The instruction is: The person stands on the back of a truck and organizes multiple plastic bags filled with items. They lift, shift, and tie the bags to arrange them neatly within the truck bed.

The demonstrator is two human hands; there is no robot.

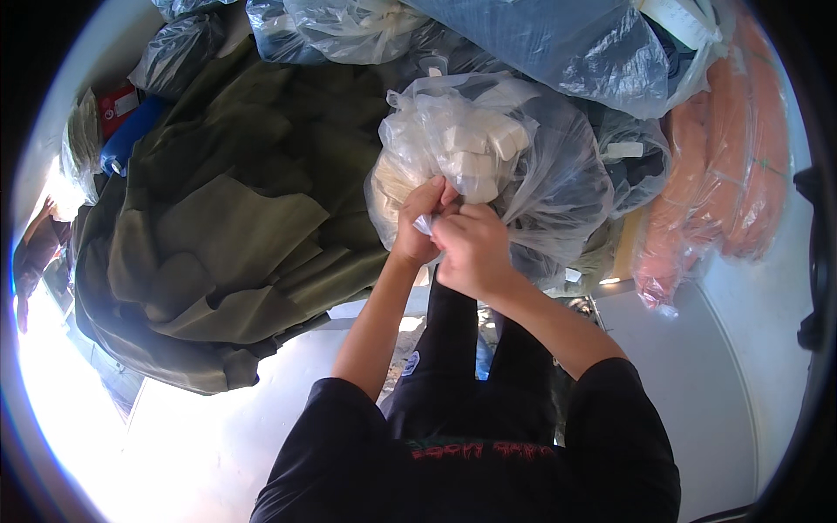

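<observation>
A large clear plastic bag (pixel 558 166) lies in front of me, with pale cream bundled pieces (pixel 478 148) showing through it. At its near side my left hand (pixel 420 222) pinches a gathered bit of the plastic, thumb and fingertips together. My right hand (pixel 471 248) is closed right beside it, its fingers curled round the same gathered film. The two hands almost touch. What exactly lies inside the right fingers is hidden. To the left of the bag spreads a big heap of dark olive fabric (pixel 235 235).
Rolled orange material in clear wrap (pixel 719 166) lies at the right. Grey and clear filled bags (pixel 567 44) crowd the far side. A blue rolled item (pixel 131 131) and a red package (pixel 118 106) sit at the far left. White panels (pixel 680 366) flank my legs.
</observation>
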